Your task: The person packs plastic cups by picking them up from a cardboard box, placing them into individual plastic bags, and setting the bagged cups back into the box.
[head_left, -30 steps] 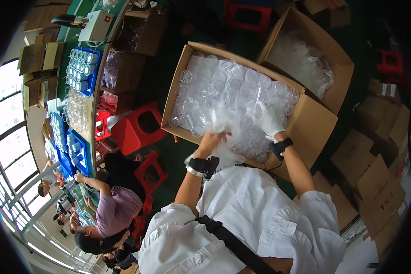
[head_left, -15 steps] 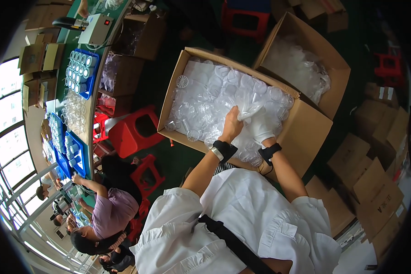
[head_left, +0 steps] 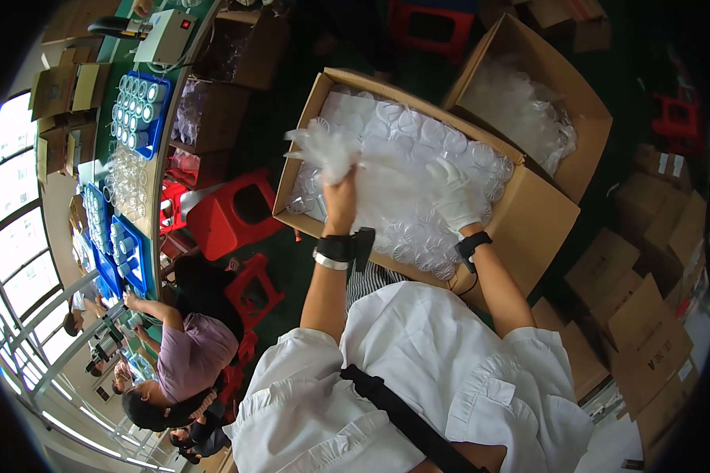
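Observation:
My left hand (head_left: pixel 341 203) is bare and closed around the bunched top of a clear plastic bag (head_left: pixel 323 150), raised over the left part of an open cardboard box (head_left: pixel 527 229). The rest of the bag trails to the right, smeared by motion. My right hand (head_left: pixel 454 199), in a white glove, hangs over the right part of the box with fingers apart and nothing in them. Under both hands, many clear round plastic pieces (head_left: pixel 477 162), some like lids or cups, fill the box. Dark bands circle both my wrists.
Behind on the right stands a second cardboard box (head_left: pixel 588 142) with crumpled clear bags. Red stools (head_left: pixel 221 223) are to the left, near a workbench with blue trays (head_left: pixel 159 130) of white cylinders. A person in a purple top (head_left: pixel 197 355) sits there. Flattened cartons (head_left: pixel 647 323) lean at right.
My left hand has moved left and up, drawing the plastic bag away from my right hand. The right hand has let go of the bag and its fingers have spread.

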`<state>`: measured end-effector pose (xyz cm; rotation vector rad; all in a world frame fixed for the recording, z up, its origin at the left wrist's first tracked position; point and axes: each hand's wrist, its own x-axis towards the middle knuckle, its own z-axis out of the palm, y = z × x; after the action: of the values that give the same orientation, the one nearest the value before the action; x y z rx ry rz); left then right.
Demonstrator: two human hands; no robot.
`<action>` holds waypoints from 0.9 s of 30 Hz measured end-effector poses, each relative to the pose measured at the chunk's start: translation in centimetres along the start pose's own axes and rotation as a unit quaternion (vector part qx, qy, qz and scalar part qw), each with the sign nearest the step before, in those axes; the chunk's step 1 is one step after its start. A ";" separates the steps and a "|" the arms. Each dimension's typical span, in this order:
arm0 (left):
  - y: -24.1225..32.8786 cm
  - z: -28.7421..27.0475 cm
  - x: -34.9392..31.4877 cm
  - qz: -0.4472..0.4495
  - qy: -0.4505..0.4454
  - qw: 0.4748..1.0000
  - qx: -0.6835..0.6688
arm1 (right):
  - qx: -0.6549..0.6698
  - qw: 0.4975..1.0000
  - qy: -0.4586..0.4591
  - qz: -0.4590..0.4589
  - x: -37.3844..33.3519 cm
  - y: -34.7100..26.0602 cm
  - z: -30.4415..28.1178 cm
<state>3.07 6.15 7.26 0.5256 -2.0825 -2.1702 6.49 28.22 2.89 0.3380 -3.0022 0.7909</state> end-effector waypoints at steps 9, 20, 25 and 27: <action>1.3 -16.0 -3.3 0.119 0.027 0.957 0.265 | 0.075 0.981 -0.176 -0.031 -2.4 -2.9 4.4; -0.8 -7.5 -15.5 -0.177 -0.406 0.851 0.283 | -0.185 0.937 -0.283 -0.086 -2.2 -4.3 6.5; -2.1 -7.6 -14.3 -0.278 -0.266 0.921 0.055 | 0.096 0.989 -0.116 0.005 -2.1 -2.5 5.3; -3.9 -8.6 -13.1 -0.291 -0.055 0.950 -0.093 | 0.407 0.844 -0.216 0.276 -1.0 -3.6 2.4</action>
<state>18.67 2.11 5.78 1.1416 -1.9127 -2.7220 8.35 24.22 2.43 -0.4582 -2.9442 2.3239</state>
